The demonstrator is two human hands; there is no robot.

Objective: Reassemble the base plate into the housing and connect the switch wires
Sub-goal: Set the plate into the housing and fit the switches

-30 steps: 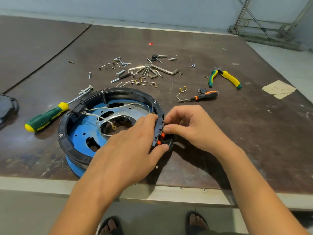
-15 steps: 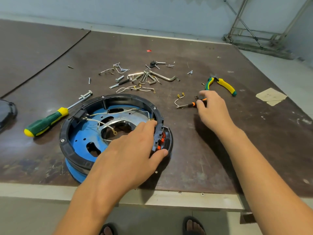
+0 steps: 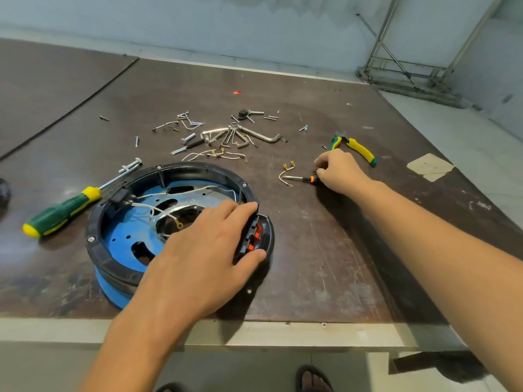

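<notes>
Housing [image 3: 93, 244] sits near the table's [image 3: 325, 264] front edge, blue base plate [image 3: 121, 230] inside it, white wires [image 3: 158, 195] loose across the plate. Left hand [image 3: 203, 250] grips the housing's right rim, thumb outside by the switch block [image 3: 253, 236]. Right hand [image 3: 338, 171], well apart, fingers curled on the small screwdriver [image 3: 300, 179] lying on the table.

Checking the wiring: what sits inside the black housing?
The blue base plate with white wires across it, one ending in a ring terminal. The left hand, gripping the housing rim, hides the near right part.
</notes>
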